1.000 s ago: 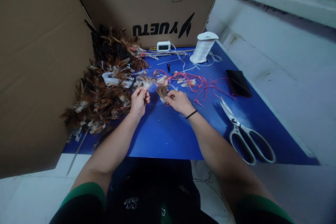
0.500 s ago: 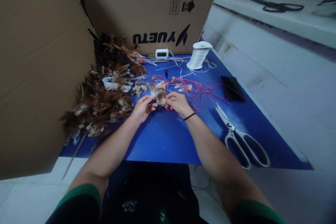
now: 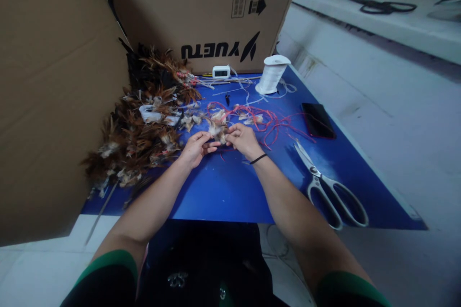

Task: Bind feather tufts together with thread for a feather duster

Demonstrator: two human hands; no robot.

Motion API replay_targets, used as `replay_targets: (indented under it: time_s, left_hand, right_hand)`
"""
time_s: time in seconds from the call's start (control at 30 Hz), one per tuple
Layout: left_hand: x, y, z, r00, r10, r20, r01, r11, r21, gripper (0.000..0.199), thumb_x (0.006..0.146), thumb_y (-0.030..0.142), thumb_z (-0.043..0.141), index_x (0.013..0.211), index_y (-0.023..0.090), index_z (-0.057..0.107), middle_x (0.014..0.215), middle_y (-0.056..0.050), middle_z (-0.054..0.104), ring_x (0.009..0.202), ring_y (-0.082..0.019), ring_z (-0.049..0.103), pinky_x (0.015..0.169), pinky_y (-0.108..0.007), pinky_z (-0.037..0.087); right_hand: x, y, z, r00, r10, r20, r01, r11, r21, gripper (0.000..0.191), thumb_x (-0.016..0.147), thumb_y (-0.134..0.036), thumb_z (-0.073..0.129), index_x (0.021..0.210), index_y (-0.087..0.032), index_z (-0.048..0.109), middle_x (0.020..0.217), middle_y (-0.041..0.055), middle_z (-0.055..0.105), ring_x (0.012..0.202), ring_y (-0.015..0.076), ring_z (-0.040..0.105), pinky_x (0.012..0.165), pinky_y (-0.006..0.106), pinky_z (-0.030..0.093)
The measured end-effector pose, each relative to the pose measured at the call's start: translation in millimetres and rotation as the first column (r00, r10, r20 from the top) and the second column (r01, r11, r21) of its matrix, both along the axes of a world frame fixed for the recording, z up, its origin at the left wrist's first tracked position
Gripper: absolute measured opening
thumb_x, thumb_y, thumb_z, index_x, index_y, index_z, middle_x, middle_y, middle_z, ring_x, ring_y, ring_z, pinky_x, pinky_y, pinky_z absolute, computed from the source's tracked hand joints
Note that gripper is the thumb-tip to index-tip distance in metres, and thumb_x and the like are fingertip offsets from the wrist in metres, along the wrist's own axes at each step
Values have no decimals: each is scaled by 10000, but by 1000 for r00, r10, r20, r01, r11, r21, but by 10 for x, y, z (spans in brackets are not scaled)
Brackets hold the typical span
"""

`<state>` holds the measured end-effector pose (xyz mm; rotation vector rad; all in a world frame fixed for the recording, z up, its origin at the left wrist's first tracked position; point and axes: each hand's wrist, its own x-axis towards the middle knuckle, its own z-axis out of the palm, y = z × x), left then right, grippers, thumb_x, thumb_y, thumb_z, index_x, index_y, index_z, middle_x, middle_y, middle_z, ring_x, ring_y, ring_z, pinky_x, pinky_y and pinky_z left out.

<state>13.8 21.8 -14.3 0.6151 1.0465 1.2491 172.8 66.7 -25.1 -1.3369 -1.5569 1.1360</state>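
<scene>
My left hand (image 3: pixel 197 147) and my right hand (image 3: pixel 244 140) meet over the middle of the blue table (image 3: pixel 223 192). Between them is a small tuft of brown and cream feathers (image 3: pixel 217 131), pinched by the fingertips of both hands. A black band circles my right wrist. Just beyond my hands lies a tangle of pink string (image 3: pixel 268 122), with a few pale feather tufts (image 3: pixel 252 119) among it. To the left of my left hand spreads a large heap of brown feathers (image 3: pixel 140 139), with a white ribbon bundle (image 3: pixel 151 113) on top.
Scissors (image 3: pixel 317 175) lie to the right, below a dark phone (image 3: pixel 317 121). At the back stand a white spool (image 3: pixel 271 75) and a small digital display (image 3: pixel 221 72). Tall cardboard (image 3: pixel 151 5) borders the back and left. Black scissors (image 3: pixel 378 5) rest on a white ledge (image 3: pixel 360 21).
The fingers of my left hand have shifted slightly right under the feather tuft, which has turned a little. The whole view has moved marginally.
</scene>
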Motion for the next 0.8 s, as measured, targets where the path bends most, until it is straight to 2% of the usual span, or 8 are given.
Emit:
replay_targets:
  time_s: [0.17, 0.27, 0.47, 0.7, 0.8]
  left_hand:
    - [19, 0, -23, 1000, -5, 9, 4, 999, 37, 105, 796, 124, 601, 716, 112, 534, 701, -47, 628, 732, -174, 694, 723, -261, 555]
    - [18, 5, -27, 1000, 18, 2, -18, 999, 47, 125, 786, 131, 619, 694, 111, 538, 701, -52, 641, 735, -166, 692, 774, -278, 549]
    - [-27, 40, -23, 998, 66, 18, -67, 997, 36, 112, 784, 116, 610, 684, 115, 559, 729, -73, 676, 736, -147, 687, 790, -275, 551]
    - [-70, 78, 24, 982, 157, 105, -157, 988, -10, 153, 798, 71, 559, 653, 108, 589, 687, -67, 677, 709, -122, 679, 763, -233, 558]
    - [-66, 76, 48, 976, 177, 124, -175, 984, -29, 177, 801, 60, 541, 640, 112, 594, 666, -52, 667, 702, -117, 677, 752, -219, 560]
  right_hand:
    - [-18, -12, 15, 999, 24, -21, -25, 1000, -17, 131, 690, -139, 603, 796, -172, 532, 525, -35, 603, 430, 92, 561, 378, 162, 377]
    - [-5, -9, 23, 999, 19, -33, -20, 1000, -23, 132, 688, -124, 595, 796, -173, 537, 527, -36, 604, 428, 91, 561, 367, 158, 382]
    - [50, 42, -7, 1000, -14, -2, 14, 1000, -10, 132, 696, -146, 611, 804, -176, 543, 527, -40, 601, 450, 103, 588, 369, 157, 392]
    - [105, 75, -24, 991, -54, 123, 43, 995, 91, 105, 695, -120, 594, 783, -174, 575, 555, -32, 618, 516, 106, 628, 480, 177, 439]
    - [105, 65, 0, 994, -48, 102, 39, 995, 87, 113, 690, -112, 591, 788, -169, 591, 577, -25, 624, 530, 103, 626, 475, 176, 433]
